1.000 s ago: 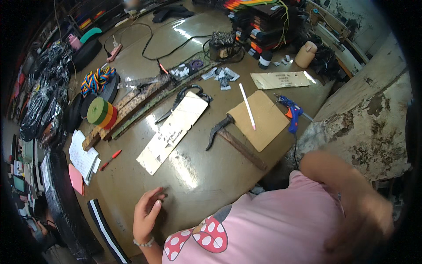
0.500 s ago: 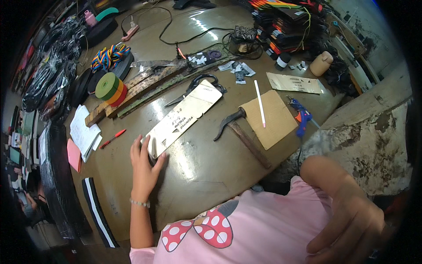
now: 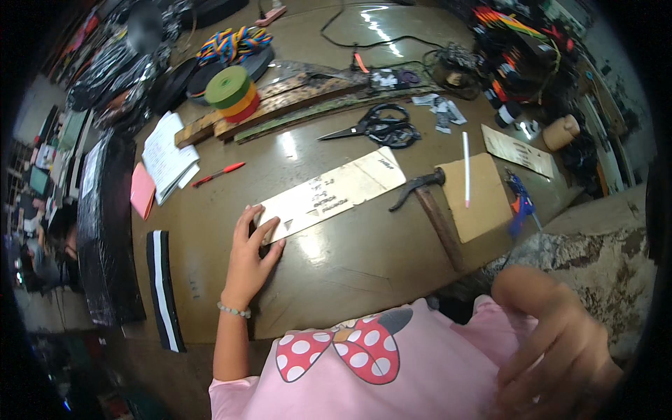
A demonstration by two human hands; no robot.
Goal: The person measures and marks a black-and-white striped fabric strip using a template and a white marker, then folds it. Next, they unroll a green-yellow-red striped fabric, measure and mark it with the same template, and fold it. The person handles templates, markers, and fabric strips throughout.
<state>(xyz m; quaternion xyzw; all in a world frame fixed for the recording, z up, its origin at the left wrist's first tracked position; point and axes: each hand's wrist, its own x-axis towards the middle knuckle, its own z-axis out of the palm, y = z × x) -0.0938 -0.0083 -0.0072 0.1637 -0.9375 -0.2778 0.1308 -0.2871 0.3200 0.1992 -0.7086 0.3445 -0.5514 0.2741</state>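
Observation:
My left hand [image 3: 257, 255] is at the left end of a long cream cardboard piece [image 3: 332, 196] with handwriting and small notches. Its fingers press on the end while the thumb sits at the near edge. The cardboard piece lies flat on the table. My right hand [image 3: 560, 350] is raised off the table at the lower right, close to the camera; its fingers are blurred, and whether they hold anything does not show. Black-handled scissors [image 3: 378, 127] lie beyond the cardboard. A claw hammer [image 3: 437, 210] rests at its right, beside a brown cardboard square [image 3: 483, 210] bearing a white stick [image 3: 466, 171].
A blue glue gun [image 3: 519, 199] and another marked card [image 3: 516, 150] lie at the right. Wooden bars [image 3: 280, 105] and a striped webbing roll [image 3: 234, 94] stand at the back. At the left are papers [image 3: 170, 154], a red pen [image 3: 218, 174] and a black-white strap [image 3: 163, 287].
My left hand has drawn the cardboard piece away from the scissors, uncovering their handles, and turned it flatter across the table. The head view has shifted. My right hand stays raised.

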